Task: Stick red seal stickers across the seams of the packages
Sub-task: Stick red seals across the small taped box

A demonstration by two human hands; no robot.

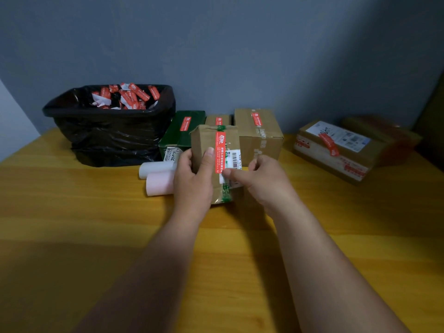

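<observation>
Wooden table [72, 212], black-lined bin [108, 131] back left. Small brown package [206, 150] mid-table, gripped by left hand [192, 181], thumb beside red seal sticker [220, 152]. Right hand [262, 181] curled, thumb pressing sticker's lower end.

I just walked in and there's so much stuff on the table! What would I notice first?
First, the two hands in the middle: the left hand grips a small brown box while the right hand presses a red seal sticker down its front. Next, the black bin at back left, heaped with red and white sticker scraps. More stickered boxes stand behind, and one box sits far right.
</observation>
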